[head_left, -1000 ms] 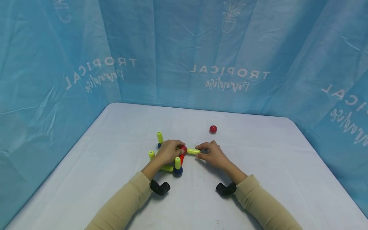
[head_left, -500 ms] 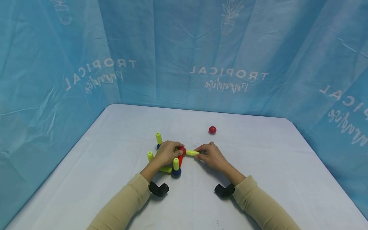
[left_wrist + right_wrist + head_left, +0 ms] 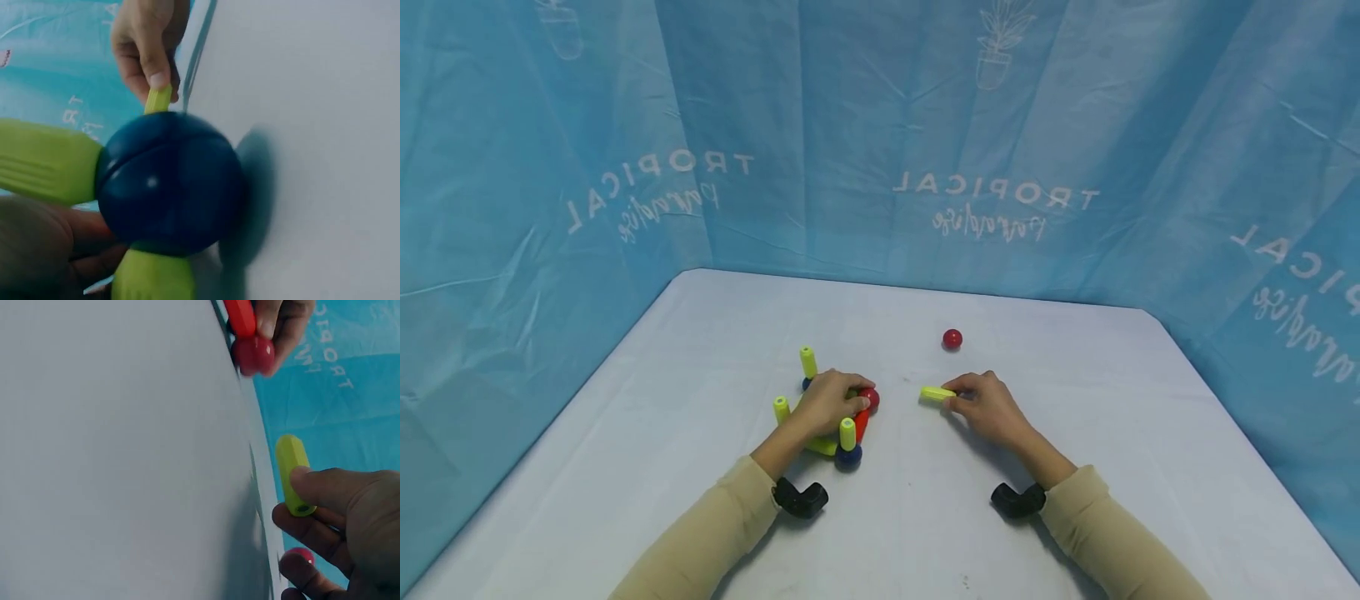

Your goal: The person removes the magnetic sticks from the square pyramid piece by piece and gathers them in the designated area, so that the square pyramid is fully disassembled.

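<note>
My left hand [image 3: 829, 402] holds a structure of rods and balls at its red ball [image 3: 870, 400]. From that ball a red rod [image 3: 862, 425] slants to a dark blue ball [image 3: 848, 457], which carries an upright yellow-green rod [image 3: 847, 433]. The blue ball [image 3: 172, 184] looms large in the left wrist view, with rods joined to it. My right hand [image 3: 988, 408] pinches a separate yellow-green rod [image 3: 934, 393] between thumb and fingers, apart from the red ball. In the right wrist view this rod [image 3: 294, 472] lies under the thumb. My left hand hides part of the structure.
A loose red ball [image 3: 952, 339] lies farther back on the white table [image 3: 1060, 358]. Blue printed curtains [image 3: 880, 125] hang around the table's far and side edges. Each wrist wears a black curved mount [image 3: 801, 498].
The rod in my right hand has come away from the red ball and moved right with the hand. My left hand and the structure have shifted slightly left.
</note>
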A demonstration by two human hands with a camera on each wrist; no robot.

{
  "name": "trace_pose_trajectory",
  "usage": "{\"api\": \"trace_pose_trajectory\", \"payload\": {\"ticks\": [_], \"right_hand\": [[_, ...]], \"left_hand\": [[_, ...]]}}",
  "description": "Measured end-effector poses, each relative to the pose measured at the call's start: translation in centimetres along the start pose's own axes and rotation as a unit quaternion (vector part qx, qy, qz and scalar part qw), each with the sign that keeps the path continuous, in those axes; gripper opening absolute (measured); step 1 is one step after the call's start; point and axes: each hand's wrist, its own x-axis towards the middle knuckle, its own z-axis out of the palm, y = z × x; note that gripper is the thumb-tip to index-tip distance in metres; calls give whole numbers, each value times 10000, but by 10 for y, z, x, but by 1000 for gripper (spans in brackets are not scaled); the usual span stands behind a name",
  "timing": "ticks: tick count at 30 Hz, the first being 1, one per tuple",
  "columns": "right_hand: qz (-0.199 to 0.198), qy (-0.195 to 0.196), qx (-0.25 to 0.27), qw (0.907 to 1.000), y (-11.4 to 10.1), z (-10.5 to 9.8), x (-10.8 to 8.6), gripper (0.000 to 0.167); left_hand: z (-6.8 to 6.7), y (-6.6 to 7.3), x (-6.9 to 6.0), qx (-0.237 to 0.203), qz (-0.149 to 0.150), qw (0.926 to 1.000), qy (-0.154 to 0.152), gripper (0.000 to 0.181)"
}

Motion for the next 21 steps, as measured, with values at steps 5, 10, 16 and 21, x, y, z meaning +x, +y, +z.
{"api": "trace_pose_trajectory", "payload": {"ticks": [5, 10, 16, 21], "right_hand": [[-243, 69, 57, 9997, -7, -1, 18, 25], [-450, 6, -17, 9990, -21, 12, 53, 23], [-435, -133, -436, 9980, -38, 30, 91, 23], [-335, -218, -743, 9964, -54, 40, 113, 24]], "left_hand": [[-4, -6, -9, -265, 189, 9984, -471, 30], [-10, -11, -20, -507, 673, 9903, -1106, 30], [-13, -12, -31, -523, 1397, 9748, -1658, 31], [-16, -15, -36, -474, 1494, 9679, -1967, 32]]}}
